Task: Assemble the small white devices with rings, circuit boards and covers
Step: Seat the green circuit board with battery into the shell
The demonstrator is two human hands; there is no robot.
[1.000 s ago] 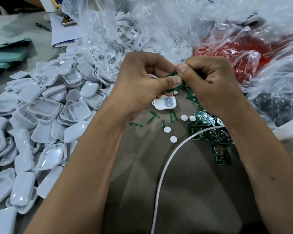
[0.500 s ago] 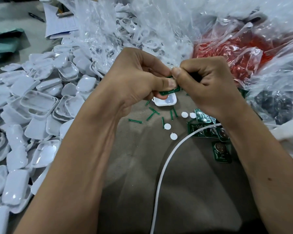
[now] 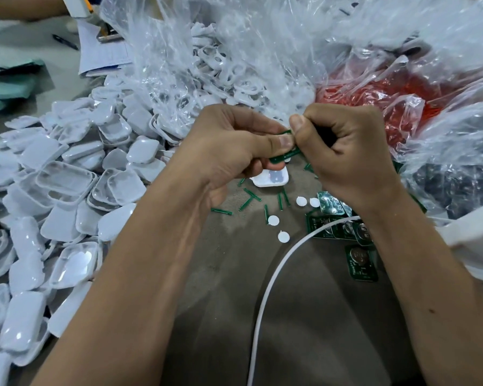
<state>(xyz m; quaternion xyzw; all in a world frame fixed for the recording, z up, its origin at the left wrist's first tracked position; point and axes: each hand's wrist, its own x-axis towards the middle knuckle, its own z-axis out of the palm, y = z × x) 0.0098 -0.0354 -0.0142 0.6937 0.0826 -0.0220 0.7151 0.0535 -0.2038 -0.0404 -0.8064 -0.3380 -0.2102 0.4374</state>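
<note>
A green circuit board (image 3: 285,156) is being pinched between both thumbs, left hand (image 3: 229,146) and right hand (image 3: 343,151) each in a clenched grip on it, probably so an edge strip can be snapped off; it is being held just above an open white shell (image 3: 271,180) waiting on the tabletop (image 3: 229,274); green offcut strips (image 3: 221,211) are lying beside it.

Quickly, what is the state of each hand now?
Left hand: closed, pinching the green circuit board.
Right hand: closed, pinching the same board from the other side.

white covers (image 3: 67,190), green circuit board (image 3: 283,156), red bag (image 3: 374,98); white cable (image 3: 268,288)
</note>
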